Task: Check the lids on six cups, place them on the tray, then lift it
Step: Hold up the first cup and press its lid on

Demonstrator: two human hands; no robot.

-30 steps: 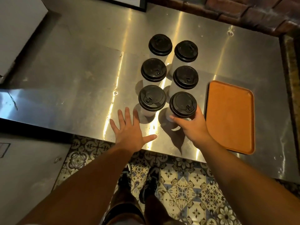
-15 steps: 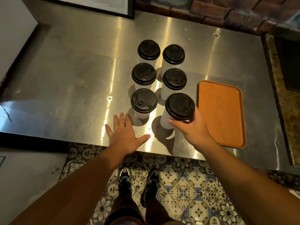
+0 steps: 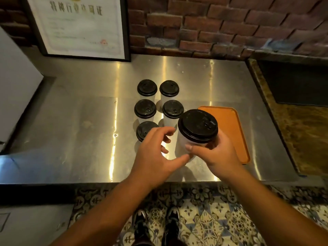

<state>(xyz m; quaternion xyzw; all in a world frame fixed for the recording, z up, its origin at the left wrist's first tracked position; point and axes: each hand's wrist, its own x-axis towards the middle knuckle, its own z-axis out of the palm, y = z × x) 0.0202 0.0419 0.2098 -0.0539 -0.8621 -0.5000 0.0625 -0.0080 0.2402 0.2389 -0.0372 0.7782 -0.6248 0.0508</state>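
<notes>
Hidden or unclear: my left hand (image 3: 156,153) covers the near half of the nearest left-column lid (image 3: 144,129). The held cup (image 3: 184,141) and my right hand (image 3: 218,155) cover the tray's (image 3: 232,125) near-left corner. The held cup's base is behind both thumbs, so I cannot tell its clearance from the worktop (image 3: 79,130). The raised marks on its lid (image 3: 197,126) are blurred. The print on the framed sheet (image 3: 79,27) is too soft to read.

Materials: the worktop is brushed steel with bright streaks of glare. The tray is flat, orange, rounded at the corners and has a low rim. Behind is a rough brick wall (image 3: 221,23); below are patterned floor tiles (image 3: 213,224) and dark shoes (image 3: 142,226).

Cups: white, tapering walls, black domed lids with a lip. Five (image 3: 145,109) stand on the worktop in two columns, left of the tray.

Right hand: wrapped round the sixth cup's wall under the lid, upright, in front of the tray's left edge; the lid looks larger than the rest.

Left hand: loosely spread, fingers half curled, holding nothing, just beside the held cup. I cannot tell whether its thumb touches.
</notes>
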